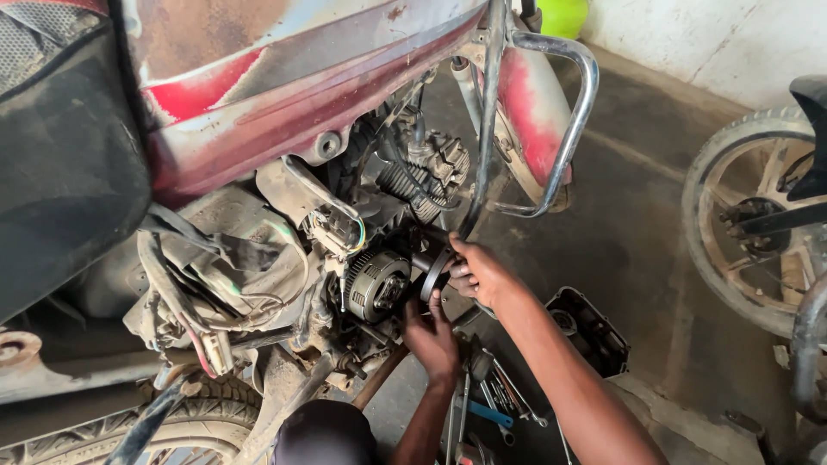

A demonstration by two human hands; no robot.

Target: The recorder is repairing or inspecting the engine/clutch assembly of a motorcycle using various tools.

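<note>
At 9 o'clock, worn red motorcycle body (284,95) with black seat (60,146). At centre, exposed round ribbed metal clutch assembly (376,284), engine side cover already off. Just right, at 5 o'clock of it, left hand (433,340) pressed against the engine below, fingers curled; grip not clear. Right hand (479,271) at 3 o'clock, fingers clamped on a dark curved ring-shaped part (435,275). Removed black cover (590,331) and scattered metal spanners (500,400) on the floor; refitting still undone.

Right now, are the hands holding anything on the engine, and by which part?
The right hand grips a dark curved part beside the clutch drum by its outer edge. The left hand presses below it; whether it grips cannot be told.
</note>
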